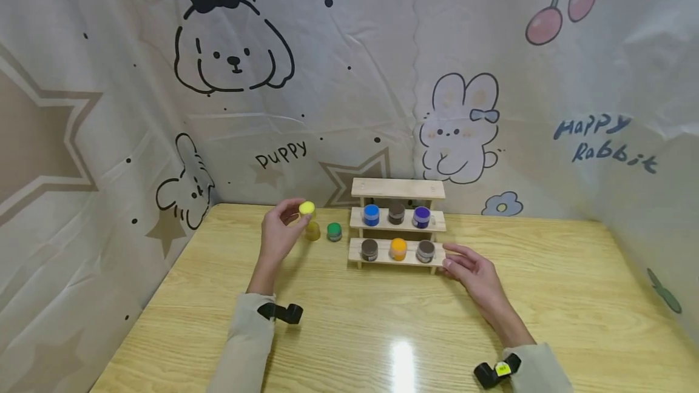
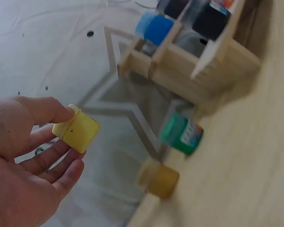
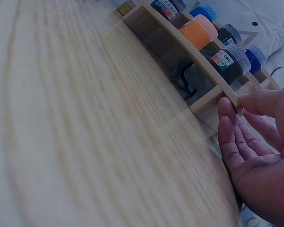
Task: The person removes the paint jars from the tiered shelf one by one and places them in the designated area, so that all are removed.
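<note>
My left hand (image 1: 280, 236) pinches a small yellow paint jar (image 2: 81, 132) between thumb and fingers, lifted off the table. Just below it stands an ochre paint jar (image 1: 313, 232), with a green paint jar (image 1: 334, 232) to its right. A three-step wooden display rack (image 1: 397, 187) stands at the table's back. Its middle step carries blue (image 1: 371, 216), dark and purple (image 1: 421, 218) paint jars. On the bottom step, an orange paint jar (image 1: 398, 250) sits between two dark ones. My right hand (image 1: 476, 278) grips the bottom step's right end, thumb above and fingers below.
The wood-grain table (image 1: 338, 326) runs up to a printed curtain (image 1: 349, 77) behind the rack. More of that cloth hangs at the left and right sides. The rack's top step bears no jar.
</note>
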Motion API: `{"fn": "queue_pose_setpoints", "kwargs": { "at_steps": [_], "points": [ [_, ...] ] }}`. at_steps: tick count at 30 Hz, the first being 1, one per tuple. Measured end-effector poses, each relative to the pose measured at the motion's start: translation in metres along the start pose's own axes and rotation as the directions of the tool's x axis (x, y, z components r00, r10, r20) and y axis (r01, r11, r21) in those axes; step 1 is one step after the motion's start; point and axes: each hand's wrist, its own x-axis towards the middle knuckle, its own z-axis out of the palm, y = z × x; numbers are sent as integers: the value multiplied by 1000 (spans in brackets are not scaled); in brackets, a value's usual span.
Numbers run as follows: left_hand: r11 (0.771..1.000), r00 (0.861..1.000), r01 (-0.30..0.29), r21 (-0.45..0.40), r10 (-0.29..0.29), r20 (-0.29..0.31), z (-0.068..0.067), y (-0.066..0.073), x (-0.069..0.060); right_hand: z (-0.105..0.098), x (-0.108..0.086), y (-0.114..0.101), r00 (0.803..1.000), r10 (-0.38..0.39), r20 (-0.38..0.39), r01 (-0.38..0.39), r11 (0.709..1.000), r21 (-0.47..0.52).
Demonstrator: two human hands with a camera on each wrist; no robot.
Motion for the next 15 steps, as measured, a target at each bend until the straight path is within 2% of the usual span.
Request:
{"fn": "queue_pose_setpoints", "kwargs": {
  "at_steps": [9, 13, 15],
  "points": [
    [999, 997, 47, 17, -46, -60, -24, -25, -6, 1, 0, 2, 1000, 13, -9, -13, 1000, -9],
    [994, 994, 100, 47, -97, -57, -28, -36, -7, 0, 0, 1, 1000, 10, -11, -10, 1000, -18],
    [991, 990, 133, 34, -131, -56, -27, -41, -8, 0, 1, 0, 1000, 6, -12, -6, 1000, -25]
  ]
}}
